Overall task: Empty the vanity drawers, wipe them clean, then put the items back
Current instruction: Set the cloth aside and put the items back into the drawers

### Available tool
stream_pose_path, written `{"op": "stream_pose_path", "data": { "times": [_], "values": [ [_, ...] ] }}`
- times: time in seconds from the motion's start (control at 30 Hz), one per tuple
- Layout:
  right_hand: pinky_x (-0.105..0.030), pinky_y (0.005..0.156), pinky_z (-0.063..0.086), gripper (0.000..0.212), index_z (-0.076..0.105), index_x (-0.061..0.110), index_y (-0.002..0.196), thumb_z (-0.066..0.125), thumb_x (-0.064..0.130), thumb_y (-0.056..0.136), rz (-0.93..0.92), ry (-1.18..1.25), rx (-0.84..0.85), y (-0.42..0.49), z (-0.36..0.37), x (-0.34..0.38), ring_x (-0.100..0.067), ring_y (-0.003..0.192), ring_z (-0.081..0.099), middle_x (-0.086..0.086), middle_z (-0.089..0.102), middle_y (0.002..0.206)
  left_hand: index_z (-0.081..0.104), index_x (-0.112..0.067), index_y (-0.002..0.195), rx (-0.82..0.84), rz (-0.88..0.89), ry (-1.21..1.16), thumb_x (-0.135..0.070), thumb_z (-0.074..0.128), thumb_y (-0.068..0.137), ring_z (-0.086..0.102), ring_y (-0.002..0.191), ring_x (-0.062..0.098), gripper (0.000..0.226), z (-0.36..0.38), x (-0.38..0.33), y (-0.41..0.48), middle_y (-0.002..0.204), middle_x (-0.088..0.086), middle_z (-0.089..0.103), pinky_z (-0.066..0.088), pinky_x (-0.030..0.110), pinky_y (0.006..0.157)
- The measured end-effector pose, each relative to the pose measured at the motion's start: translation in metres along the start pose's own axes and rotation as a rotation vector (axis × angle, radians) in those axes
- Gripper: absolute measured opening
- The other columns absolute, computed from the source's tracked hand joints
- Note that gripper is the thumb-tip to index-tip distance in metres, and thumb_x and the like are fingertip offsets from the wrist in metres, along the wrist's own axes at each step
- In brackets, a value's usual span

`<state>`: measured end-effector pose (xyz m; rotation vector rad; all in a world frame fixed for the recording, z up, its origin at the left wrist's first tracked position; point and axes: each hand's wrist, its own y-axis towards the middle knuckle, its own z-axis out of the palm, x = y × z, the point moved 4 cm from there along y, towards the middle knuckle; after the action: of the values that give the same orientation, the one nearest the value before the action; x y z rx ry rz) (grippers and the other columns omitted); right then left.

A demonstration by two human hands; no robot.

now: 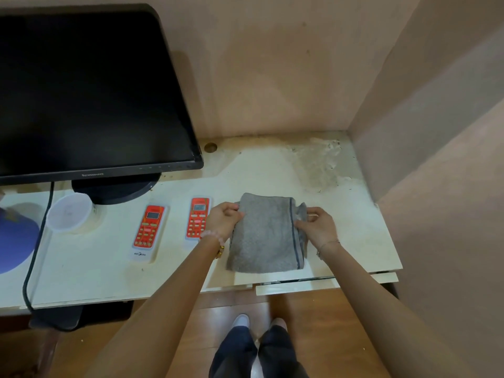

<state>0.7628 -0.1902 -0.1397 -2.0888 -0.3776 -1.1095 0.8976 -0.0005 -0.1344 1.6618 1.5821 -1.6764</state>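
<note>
Observation: a grey terry cloth with a dark stripe (266, 236) lies folded on the cream laminate desk (272, 170), near its front edge. The left grip (222, 218) pinches the cloth's edge at nine o'clock. The right grip (317, 226) pinches the striped edge at three o'clock, where a loose fold stands up. Both grips are clenched on the fabric.

The pale drawer front (327, 283) sits at five o'clock of the cloth, under the desk edge, standing slightly proud of it. Its contents are hidden.

Hazards, as judged:
- The nearer of two red-faced remote controls (197, 218) lies just beside the left wrist. A sideways sweep could knock it.
- A grey dusty patch (319, 167) at one o'clock would soil the cloth if it is dragged there.
- The raised fold may fall open if the right pinch slackens.
- The second remote (148, 227) and a translucent round plastic tub (69, 212) at nine o'clock are well apart from the cloth and at low risk.

Markings: the black flat monitor (90, 91) at ten o'clock reads "lenovo" on its lower bezel. The logo and button labels on the remotes are too small to read.
</note>
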Motion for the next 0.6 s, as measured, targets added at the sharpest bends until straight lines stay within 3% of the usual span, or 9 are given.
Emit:
{"op": "stream_pose_path", "data": {
  "times": [0.1, 0.23, 0.3, 0.4, 0.5, 0.6],
  "values": [
    [-0.022, 0.063, 0.053, 0.026, 0.059, 0.014, 0.1, 0.069, 0.006, 0.077, -0.121, 0.026, 0.036, -0.007, 0.002, 0.013, -0.015, 0.076, 0.064, -0.004, 0.067, 0.089, 0.064, -0.011, 0.102, -0.069, 0.085, -0.051, -0.011, 0.063, 0.087, 0.06, 0.086, 0.019, 0.015, -0.01, 0.0, -0.009, 0.085, 0.005, 0.062, 0.051, 0.036, 0.082],
    [-0.01, 0.053, 0.048, 0.025, 0.059, 0.012, 0.103, 0.066, 0.004, 0.08, -0.177, 0.037, 0.091, -0.008, 0.013, 0.028, -0.003, 0.065, 0.058, 0.008, 0.061, 0.078, 0.063, -0.016, 0.096, -0.176, 0.086, -0.04, -0.01, 0.063, 0.086, 0.061, 0.089, 0.023, 0.011, -0.023, 0.009, -0.01, 0.083, 0.004, 0.064, 0.052, 0.039, 0.083],
    [-0.011, 0.056, 0.046, 0.028, 0.057, 0.01, 0.108, 0.064, 0.004, 0.081, -0.15, -0.014, 0.101, -0.005, 0.017, 0.026, -0.001, 0.067, 0.055, 0.011, 0.059, 0.077, 0.062, -0.015, 0.102, -0.176, 0.061, 0.069, -0.011, 0.059, 0.088, 0.061, 0.094, 0.026, 0.016, -0.025, 0.012, -0.007, 0.097, 0.011, 0.067, 0.051, 0.041, 0.088],
    [-0.013, 0.06, 0.041, 0.031, 0.055, 0.014, 0.111, 0.063, 0.008, 0.082, -0.135, -0.122, 0.066, -0.005, 0.013, 0.019, -0.002, 0.071, 0.053, 0.008, 0.059, 0.085, 0.053, -0.007, 0.127, -0.07, 0.033, 0.217, -0.015, 0.061, 0.088, 0.056, 0.111, 0.027, 0.04, -0.02, 0.014, -0.009, 0.122, 0.013, 0.06, 0.046, 0.038, 0.097],
    [-0.02, 0.063, 0.042, 0.041, 0.05, 0.017, 0.118, 0.067, 0.02, 0.081, -0.092, -0.159, 0.044, -0.014, 0.007, 0.004, -0.011, 0.083, 0.054, -0.001, 0.059, 0.098, 0.045, -0.008, 0.135, -0.038, 0.06, 0.279, -0.012, 0.06, 0.089, 0.053, 0.116, 0.026, 0.049, -0.015, 0.016, -0.019, 0.129, 0.012, 0.056, 0.044, 0.028, 0.091],
    [-0.026, 0.073, 0.043, 0.056, 0.045, 0.015, 0.123, 0.072, 0.029, 0.077, -0.063, -0.223, 0.084, -0.027, 0.009, -0.015, -0.015, 0.087, 0.056, 0.0, 0.056, 0.101, 0.038, -0.013, 0.141, 0.016, 0.042, 0.253, -0.009, 0.062, 0.087, 0.048, 0.121, 0.028, 0.059, -0.009, 0.024, -0.026, 0.137, 0.01, 0.048, 0.044, 0.035, 0.095]
  ]
}}
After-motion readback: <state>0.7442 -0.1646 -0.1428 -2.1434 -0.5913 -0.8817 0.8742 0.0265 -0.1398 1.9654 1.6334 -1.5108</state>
